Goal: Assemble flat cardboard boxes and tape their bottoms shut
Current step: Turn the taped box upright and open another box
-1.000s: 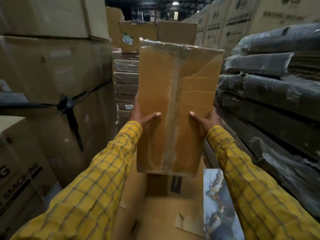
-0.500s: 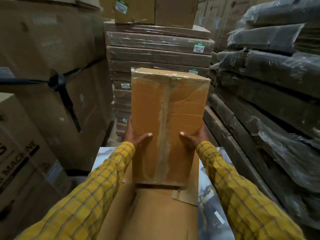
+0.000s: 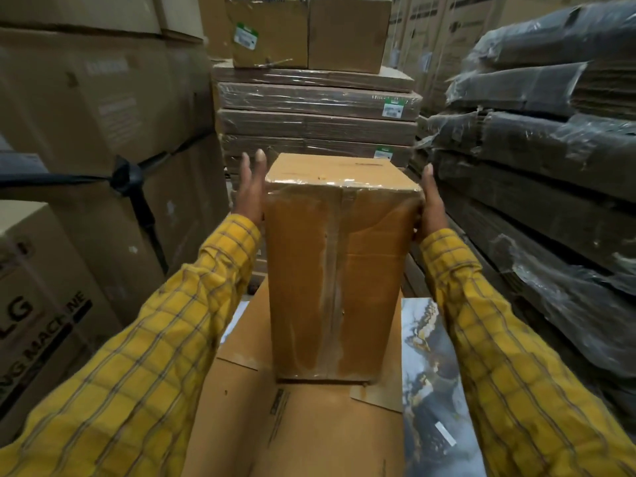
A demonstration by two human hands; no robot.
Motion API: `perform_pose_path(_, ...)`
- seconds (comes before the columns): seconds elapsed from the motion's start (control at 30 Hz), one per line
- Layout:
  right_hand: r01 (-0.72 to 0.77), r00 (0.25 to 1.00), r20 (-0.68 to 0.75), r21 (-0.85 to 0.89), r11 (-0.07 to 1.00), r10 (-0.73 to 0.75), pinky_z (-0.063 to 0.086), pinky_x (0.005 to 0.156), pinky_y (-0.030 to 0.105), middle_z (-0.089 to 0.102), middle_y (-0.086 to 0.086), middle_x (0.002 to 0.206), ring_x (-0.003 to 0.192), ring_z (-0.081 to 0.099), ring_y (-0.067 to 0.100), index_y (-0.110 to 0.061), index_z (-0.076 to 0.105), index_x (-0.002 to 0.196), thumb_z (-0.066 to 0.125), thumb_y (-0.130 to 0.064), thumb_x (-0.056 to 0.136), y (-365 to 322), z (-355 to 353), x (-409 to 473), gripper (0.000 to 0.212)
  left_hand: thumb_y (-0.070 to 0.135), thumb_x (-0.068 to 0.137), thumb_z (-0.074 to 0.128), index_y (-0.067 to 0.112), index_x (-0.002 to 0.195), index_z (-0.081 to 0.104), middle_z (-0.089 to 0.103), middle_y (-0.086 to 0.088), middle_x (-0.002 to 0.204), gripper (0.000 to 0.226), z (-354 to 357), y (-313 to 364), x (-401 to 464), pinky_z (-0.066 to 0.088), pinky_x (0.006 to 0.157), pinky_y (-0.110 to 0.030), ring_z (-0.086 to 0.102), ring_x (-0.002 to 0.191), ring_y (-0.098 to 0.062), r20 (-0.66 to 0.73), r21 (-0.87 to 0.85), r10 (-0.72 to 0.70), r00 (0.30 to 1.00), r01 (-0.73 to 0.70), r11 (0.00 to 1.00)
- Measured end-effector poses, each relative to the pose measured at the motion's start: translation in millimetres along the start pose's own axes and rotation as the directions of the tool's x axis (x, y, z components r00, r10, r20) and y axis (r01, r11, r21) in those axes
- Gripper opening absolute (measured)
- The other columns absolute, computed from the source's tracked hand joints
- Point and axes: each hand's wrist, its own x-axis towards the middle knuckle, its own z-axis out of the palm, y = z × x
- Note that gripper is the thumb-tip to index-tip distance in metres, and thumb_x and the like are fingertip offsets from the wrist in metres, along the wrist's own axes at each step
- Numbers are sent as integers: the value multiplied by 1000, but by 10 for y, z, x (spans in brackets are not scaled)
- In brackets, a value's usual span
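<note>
Box (image 3: 335, 270) stands at the centre of the frame, its taped face toward the camera, its lower end on flat cardboard (image 3: 303, 425) lying over a marbled surface (image 3: 426, 373). Left hand (image 3: 250, 192) lies flat against the box's left side, fingers straight and pointing up. Right hand (image 3: 432, 204) presses the right side the same way, so the box sits between open palms. Wrapped cardboard stacks (image 3: 316, 108) rise behind it.
</note>
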Motion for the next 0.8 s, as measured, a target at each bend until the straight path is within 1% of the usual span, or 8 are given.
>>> perform_pose_path(0.07, -41, 999, 15, -94, 995, 42, 60, 57, 29, 76, 5, 80, 68, 75, 18, -16, 70, 102, 41, -73, 94, -203, -7, -19, 65, 106, 51, 40, 40, 148, 41, 48, -4, 151, 117, -100, -19, 354, 35, 111, -59, 48, 135, -32, 38, 58, -124, 992, 122, 991)
perform_pose_path(0.1, -71, 997, 9, -146, 987, 73, 58, 56, 29, 74, 6, 80, 68, 74, 21, -16, 68, 100, 41, -74, 93, -264, -29, 26, 64, 109, 43, 39, 33, 149, 41, 47, -6, 152, 130, -118, 17, 430, 36, 110, -58, 48, 135, -33, 50, 141, -172, 984, 163, 976)
perform_pose_path(0.17, -132, 988, 49, -245, 960, 148, 57, 73, 39, 70, 6, 98, 84, 70, 24, -21, 65, 105, 47, -77, 88, -334, -30, 47, 61, 109, 42, 37, 24, 151, 40, 39, -10, 156, 138, -50, 365, 117, 34, 112, -57, 42, 138, -37, 62, 370, -258, 964, 217, 903)
perform_pose_path(0.23, -214, 973, 10, -347, 913, 231, 54, 93, 47, 62, 4, 132, 109, 65, 28, -24, 60, 130, 53, -87, 75, -359, -7, 69, 84, 98, 68, 35, 15, 155, 32, 28, -15, 161, 121, 59, 490, -85, 29, 117, -55, 34, 143, -40, 67, 541, -275, 959, 196, 818)
perform_pose_path(0.33, -202, 977, -81, -634, 746, 196, 29, 120, 48, 33, 12, 161, 144, 38, 36, -13, 36, 155, 40, -91, 78, -351, 103, 30, 109, 89, 80, 30, 7, 157, 18, 22, -21, 162, 113, 199, 435, -301, 25, 117, -55, 29, 145, -43, 34, 720, -217, 975, 127, 682)
perform_pose_path(0.53, -89, 996, -79, -851, 517, 41, 34, 113, 41, 38, 22, 157, 140, 41, 39, 4, 38, 151, 23, -88, 85, -258, 109, -150, 114, 95, 63, 48, 8, 156, 18, 34, -18, 157, 131, 173, 299, -501, 39, 111, -57, 38, 140, -42, -3, 722, -147, 989, 104, 685)
perform_pose_path(0.67, -63, 997, -80, -833, 550, -6, 40, 108, 44, 44, 21, 153, 135, 47, 39, 1, 40, 149, 33, -93, 77, -300, 27, -254, 119, 99, 46, 58, 12, 149, 32, 46, -14, 149, 138, 120, 366, -700, 47, 103, -52, 49, 131, -38, -5, 664, -89, 996, 70, 744)
perform_pose_path(0.8, 13, 979, -121, -768, 640, -165, 45, 102, 42, 51, 18, 145, 129, 52, 36, -4, 41, 146, 49, -87, 77, -331, -68, -378, 109, 85, 58, 69, 11, 152, 23, 44, -11, 150, 128, 162, 523, -922, 43, 109, -46, 45, 134, -33, -22, 612, 76, 997, -47, 790)
